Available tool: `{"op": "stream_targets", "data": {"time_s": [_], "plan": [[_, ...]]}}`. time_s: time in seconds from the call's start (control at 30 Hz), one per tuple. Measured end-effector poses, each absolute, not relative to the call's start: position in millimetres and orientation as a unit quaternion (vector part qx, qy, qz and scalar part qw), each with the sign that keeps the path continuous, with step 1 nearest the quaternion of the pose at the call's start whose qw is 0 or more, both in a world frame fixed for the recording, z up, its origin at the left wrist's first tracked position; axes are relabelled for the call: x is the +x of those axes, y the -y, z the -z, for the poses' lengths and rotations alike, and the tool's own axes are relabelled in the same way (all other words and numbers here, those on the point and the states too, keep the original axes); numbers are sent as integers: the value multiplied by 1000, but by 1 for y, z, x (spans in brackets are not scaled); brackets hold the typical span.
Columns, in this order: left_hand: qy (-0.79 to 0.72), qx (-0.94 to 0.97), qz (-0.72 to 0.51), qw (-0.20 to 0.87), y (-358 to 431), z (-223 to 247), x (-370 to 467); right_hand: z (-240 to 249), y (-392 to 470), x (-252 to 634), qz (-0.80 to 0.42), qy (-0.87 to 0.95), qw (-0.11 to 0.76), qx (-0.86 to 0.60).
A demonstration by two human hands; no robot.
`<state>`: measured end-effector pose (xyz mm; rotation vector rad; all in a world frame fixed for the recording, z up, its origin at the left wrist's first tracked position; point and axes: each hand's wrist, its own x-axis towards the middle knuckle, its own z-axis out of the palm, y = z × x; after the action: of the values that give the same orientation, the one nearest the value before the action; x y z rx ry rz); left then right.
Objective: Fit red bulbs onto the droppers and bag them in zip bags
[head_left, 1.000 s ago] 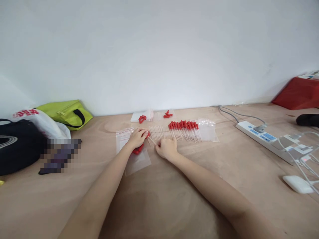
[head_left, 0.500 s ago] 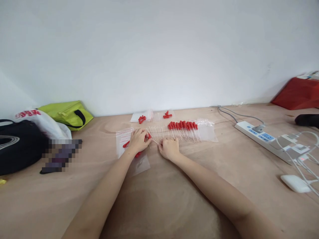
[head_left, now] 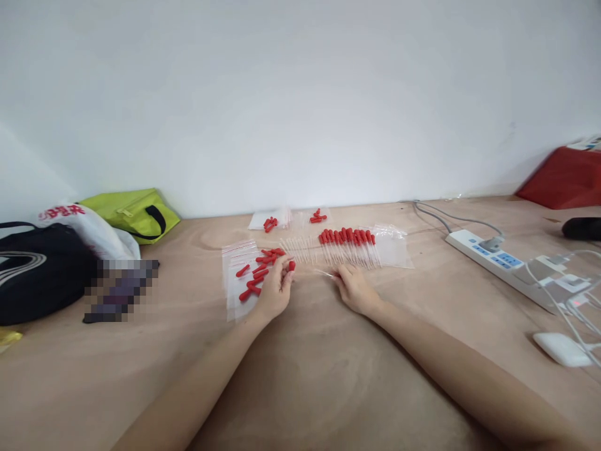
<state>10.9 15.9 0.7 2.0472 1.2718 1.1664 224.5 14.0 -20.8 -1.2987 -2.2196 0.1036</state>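
Between the thumb and fingers of my left hand (head_left: 275,293) is a red rubber dropper bulb (head_left: 292,266). My right hand (head_left: 357,289) pinches a thin clear dropper tube (head_left: 323,272) whose free end points left toward the bulb, with a gap between them. Loose red bulbs (head_left: 258,274) lie on clear zip bags (head_left: 232,304) beside my left hand, which partly covers them. Beyond my hands lies a row of bare tubes (head_left: 298,249). To its right, droppers with red bulbs fitted (head_left: 348,241) lie side by side on the table.
Two small groups of red bulbs (head_left: 271,223) lie on bags near the wall. A power strip (head_left: 483,254) with cables and a white charger (head_left: 561,348) is at right. At left are a black bag (head_left: 42,275) and a green bag (head_left: 131,213).
My hands have moved apart, the right one farther to the right with the tube. My left hand has come nearer, uncovering more loose bulbs. The view has shifted slightly.
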Motion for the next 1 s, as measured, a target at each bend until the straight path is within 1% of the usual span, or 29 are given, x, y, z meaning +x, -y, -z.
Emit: {"op": "stream_targets", "data": {"time_s": [0.1, 0.23, 0.3, 0.43, 0.6, 0.87, 1.0], "plan": [[-450, 762, -396, 245, -7, 5, 15, 22, -10, 227, -22, 835, 300, -462], [-447, 784, -375, 211, -1, 5, 17, 18, -3, 219, -1, 858, 281, -431], [-456, 779, -377, 207, 0, 4, 17, 16, -2, 217, 0, 860, 276, -428], [-478, 753, -389, 232, -1, 6, 17, 16, -2, 218, -1, 853, 284, -437], [-472, 748, -404, 233, -3, 5, 16, 14, -4, 219, -22, 848, 292, -442], [-453, 745, -414, 263, -2, 7, 15, 13, -4, 220, -6, 854, 287, -434], [-444, 750, -417, 257, -3, 9, 14, 13, -4, 220, -20, 850, 294, -437]]}}
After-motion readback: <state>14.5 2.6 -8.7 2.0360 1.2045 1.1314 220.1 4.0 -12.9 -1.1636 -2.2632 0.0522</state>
